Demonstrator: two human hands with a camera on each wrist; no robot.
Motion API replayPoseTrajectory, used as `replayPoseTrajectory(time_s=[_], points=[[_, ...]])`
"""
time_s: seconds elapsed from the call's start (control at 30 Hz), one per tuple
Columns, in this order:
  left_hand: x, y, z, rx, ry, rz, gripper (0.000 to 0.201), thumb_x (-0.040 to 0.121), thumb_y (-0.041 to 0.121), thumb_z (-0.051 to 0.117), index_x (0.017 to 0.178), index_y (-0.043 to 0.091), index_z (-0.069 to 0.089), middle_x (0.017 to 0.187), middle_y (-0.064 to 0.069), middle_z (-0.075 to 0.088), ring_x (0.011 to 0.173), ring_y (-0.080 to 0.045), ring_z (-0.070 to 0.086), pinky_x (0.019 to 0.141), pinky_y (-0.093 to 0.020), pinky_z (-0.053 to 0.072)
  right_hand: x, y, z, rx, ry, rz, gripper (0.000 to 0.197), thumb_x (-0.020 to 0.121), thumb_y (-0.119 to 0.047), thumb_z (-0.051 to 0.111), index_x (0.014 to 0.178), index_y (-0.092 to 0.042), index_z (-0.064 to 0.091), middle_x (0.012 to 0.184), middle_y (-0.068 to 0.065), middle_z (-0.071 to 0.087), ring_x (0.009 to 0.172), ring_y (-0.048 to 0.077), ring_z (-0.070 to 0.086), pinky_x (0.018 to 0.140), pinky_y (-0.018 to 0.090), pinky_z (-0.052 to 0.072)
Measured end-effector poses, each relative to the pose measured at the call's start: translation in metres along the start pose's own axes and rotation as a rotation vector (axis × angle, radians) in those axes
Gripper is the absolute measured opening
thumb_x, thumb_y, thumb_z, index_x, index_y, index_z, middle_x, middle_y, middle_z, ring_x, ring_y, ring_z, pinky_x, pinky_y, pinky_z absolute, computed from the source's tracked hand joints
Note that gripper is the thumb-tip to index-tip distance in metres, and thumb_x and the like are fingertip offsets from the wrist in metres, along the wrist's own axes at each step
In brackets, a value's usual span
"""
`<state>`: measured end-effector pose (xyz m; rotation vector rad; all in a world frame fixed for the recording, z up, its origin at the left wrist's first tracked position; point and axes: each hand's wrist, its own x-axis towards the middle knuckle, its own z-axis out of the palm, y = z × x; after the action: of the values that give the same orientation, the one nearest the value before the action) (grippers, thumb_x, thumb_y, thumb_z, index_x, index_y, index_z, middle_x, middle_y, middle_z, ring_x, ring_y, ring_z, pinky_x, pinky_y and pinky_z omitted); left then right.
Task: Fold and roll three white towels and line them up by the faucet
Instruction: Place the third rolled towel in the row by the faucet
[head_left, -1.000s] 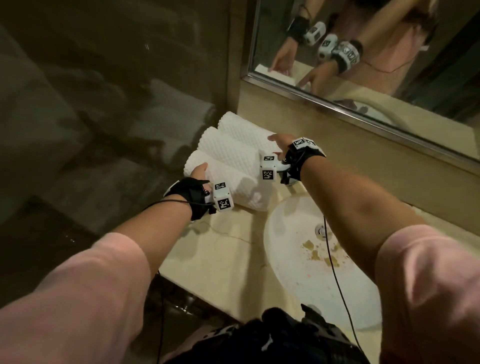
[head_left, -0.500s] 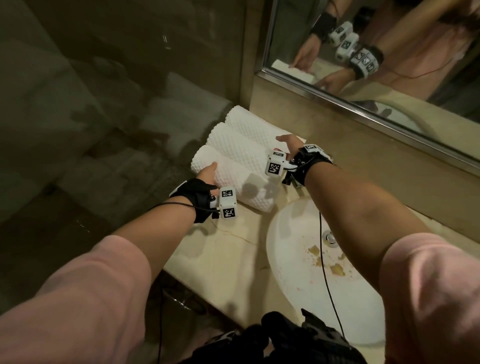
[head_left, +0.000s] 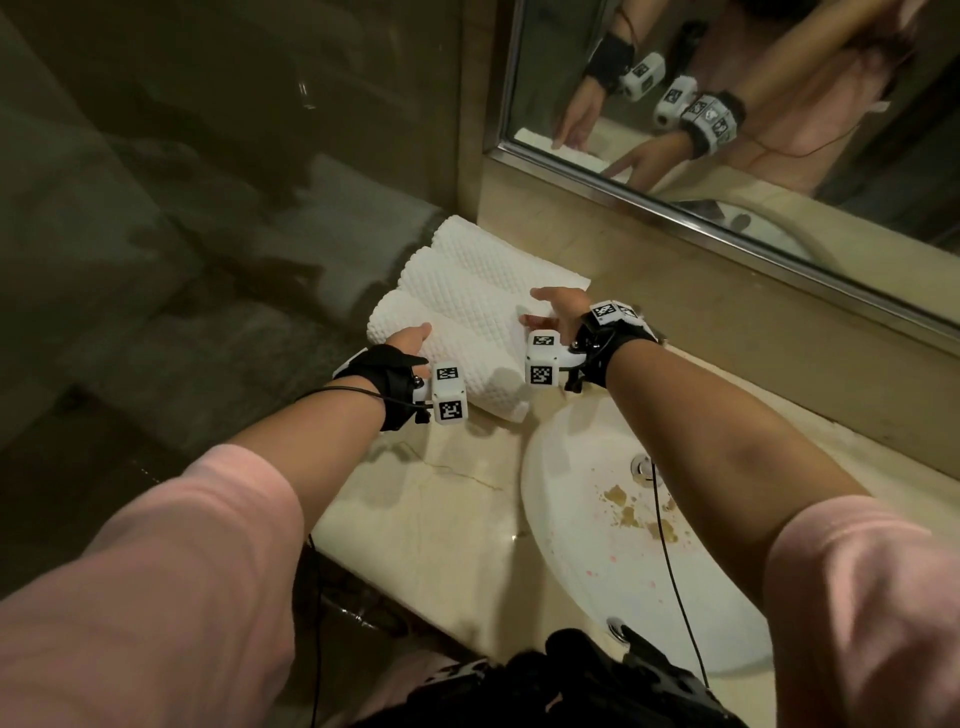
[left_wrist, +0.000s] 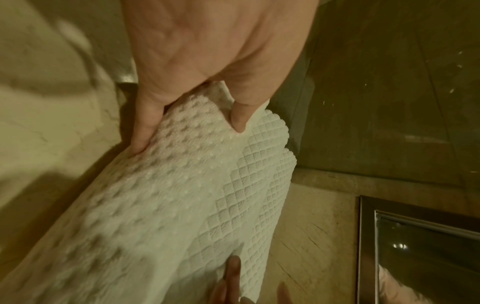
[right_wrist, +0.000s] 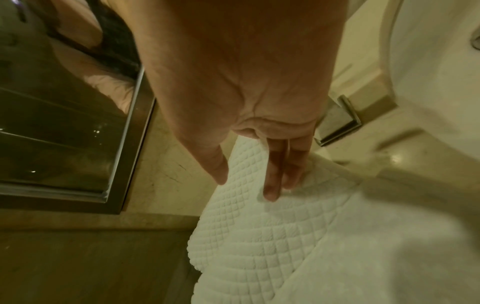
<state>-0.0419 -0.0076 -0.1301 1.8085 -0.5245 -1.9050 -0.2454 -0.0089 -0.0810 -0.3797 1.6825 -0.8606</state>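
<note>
Three rolled white towels (head_left: 470, 306) lie side by side, touching along their lengths, on the beige countertop (head_left: 415, 514) in the corner between the glass partition (head_left: 208, 208) and the mirror (head_left: 753, 114), left of the white sink basin (head_left: 597, 545).

Grip state: the left hand (head_left: 408, 340) grips the near-left end of the nearest roll (head_left: 467, 374), thumb and fingers curled onto the cloth. The right hand (head_left: 558, 312) lies with fingers straight and spread, the tips resting on the right-hand ends of the rolls; it pinches nothing.

Risks, as judged:
- The nearest roll's right end sits close to the basin rim. A sideways nudge could tip it over the rim into the stained basin.
- The right-hand ends are only lightly touched. If the left hand pushes or tugs, the outer layer could loosen and the roll unwind.
- Pushing one roll may skew the other two, since all three touch.

Differences between views:
- The head view alone shows the whole row, the basin and both forearms.
- The left wrist view (left_wrist: 215, 72) alone shows the grip itself: a fingertip dug into the roll's end face, thumb along its side.
- The right wrist view (right_wrist: 246, 102) alone shows a square metal fitting (right_wrist: 337, 121) just past the towels' ends, probably the faucet base, though blur prevents certainty. The head view does not show it, so alignment by the faucet cannot be confirmed there
</note>
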Motion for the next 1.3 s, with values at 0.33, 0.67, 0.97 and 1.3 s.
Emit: replayPoseTrajectory(time_s=[0.33,0.67,0.97,1.3], points=[[-0.005,-0.001,-0.018,0.15,-0.017,0.06,0.044,0.096,0.04,0.051,0.125,0.008,0.049,0.084,-0.011,0.058,0.067,-0.027,0.057,0.066,-0.031,0.046,-0.021,0.03,-0.007,0.063,0.069,-0.082,0.021,0.094,-0.003,0.047,0.076,-0.013,0.049,0.084,0.006,0.06,0.068,0.011,0.062,0.079,0.025,0.055],[-0.01,0.001,-0.037,0.152,-0.066,0.127,0.027,0.101,0.025,0.041,0.108,0.002,0.053,0.103,-0.012,0.052,0.074,-0.026,0.055,0.06,-0.026,0.041,-0.051,0.078,-0.003,-0.158,0.12,0.161,0.05,0.097,-0.012,0.051,0.141,0.004,0.034,0.141,0.017,0.044,0.121,0.036,0.05,0.091,0.039,0.046],[0.013,0.002,-0.049,0.042,-0.101,0.116,0.049,0.096,0.021,0.046,0.14,0.002,0.038,0.144,-0.017,0.042,0.13,-0.034,0.045,0.103,-0.042,0.042,-0.052,0.096,0.01,0.075,0.016,0.144,0.084,0.087,-0.027,0.063,0.152,-0.011,0.013,0.149,0.022,0.03,0.11,0.038,0.053,0.089,0.046,0.05],[0.012,0.0,-0.035,0.056,-0.114,0.112,0.051,0.094,0.023,0.048,0.141,0.007,0.035,0.148,-0.012,0.036,0.133,-0.033,0.04,0.107,-0.046,0.037,-0.062,0.117,0.006,0.123,0.033,0.147,0.073,0.092,-0.021,0.058,0.15,-0.004,0.017,0.108,0.021,0.052,0.08,0.035,0.061,0.064,0.043,0.055]])
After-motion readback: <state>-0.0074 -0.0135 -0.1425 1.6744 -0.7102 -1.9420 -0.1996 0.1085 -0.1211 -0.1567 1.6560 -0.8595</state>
